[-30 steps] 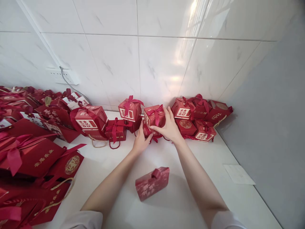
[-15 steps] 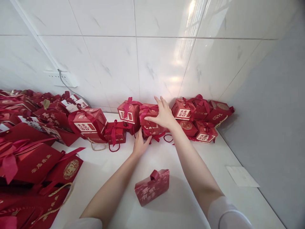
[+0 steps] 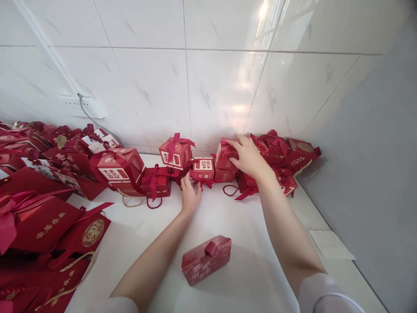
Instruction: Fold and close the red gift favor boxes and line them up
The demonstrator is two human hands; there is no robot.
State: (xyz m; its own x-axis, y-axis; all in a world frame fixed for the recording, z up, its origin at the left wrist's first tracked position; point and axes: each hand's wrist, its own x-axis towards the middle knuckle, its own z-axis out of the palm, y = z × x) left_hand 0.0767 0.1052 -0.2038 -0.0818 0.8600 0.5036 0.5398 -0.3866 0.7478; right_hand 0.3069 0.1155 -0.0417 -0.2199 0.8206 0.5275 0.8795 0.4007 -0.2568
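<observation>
A row of small red gift boxes with ribbon bows lines the foot of the tiled wall. My right hand (image 3: pixel 249 157) grips one of these ribboned red boxes (image 3: pixel 224 155) from above, beside the stack at the right (image 3: pixel 295 153). My left hand (image 3: pixel 190 194) rests on the white counter with its fingers touching a small red box with a white label (image 3: pixel 202 168). Just to its left, another bowed box (image 3: pixel 175 152) sits on top of a lower one. Nearer to me, between my forearms, a flat red box (image 3: pixel 206 259) lies on the counter.
Many larger red gift bags and boxes (image 3: pixel 48 217) fill the left side of the white counter (image 3: pixel 241 226). A wall socket with a cable (image 3: pixel 85 107) sits above them. A white slip of paper (image 3: pixel 330 244) lies at the right, near the grey side wall.
My right hand has carried the ribboned box rightwards, off the lower box and against the right stack. The white-labelled box beneath now shows, and my left hand stays at its base.
</observation>
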